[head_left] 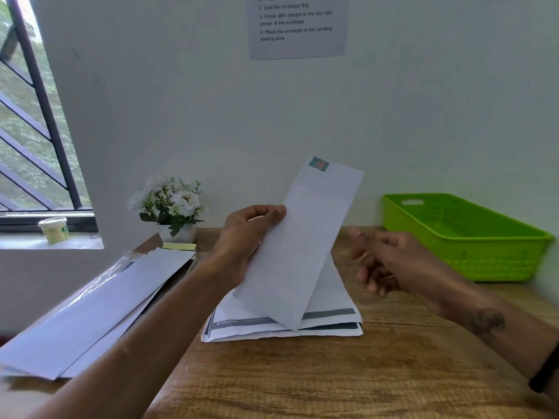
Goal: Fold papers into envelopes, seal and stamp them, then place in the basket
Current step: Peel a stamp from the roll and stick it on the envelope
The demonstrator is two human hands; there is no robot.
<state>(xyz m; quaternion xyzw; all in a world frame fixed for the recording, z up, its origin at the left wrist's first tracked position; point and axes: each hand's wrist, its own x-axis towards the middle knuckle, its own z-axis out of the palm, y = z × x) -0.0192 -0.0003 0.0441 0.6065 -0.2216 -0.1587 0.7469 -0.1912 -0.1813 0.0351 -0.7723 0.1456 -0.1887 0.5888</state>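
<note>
My left hand (246, 237) grips a long white envelope (302, 246) by its left edge and holds it tilted upright above the desk. A teal and orange stamp (318, 164) sits at the envelope's top corner. My right hand (378, 261) hovers just right of the envelope, blurred, fingers loosely bent and holding nothing. Under the envelope lies a stack of printed papers (329, 319) with dark bands. A green plastic basket (465, 237) stands at the far right of the desk, with nothing visible inside.
A pile of white envelopes (90, 316) lies at the desk's left edge, with a yellow sticky pad (179, 246) behind it. A white pot of flowers (172, 207) stands by the wall. A small tub (54, 228) sits on the windowsill. An instruction sheet (298, 25) hangs above.
</note>
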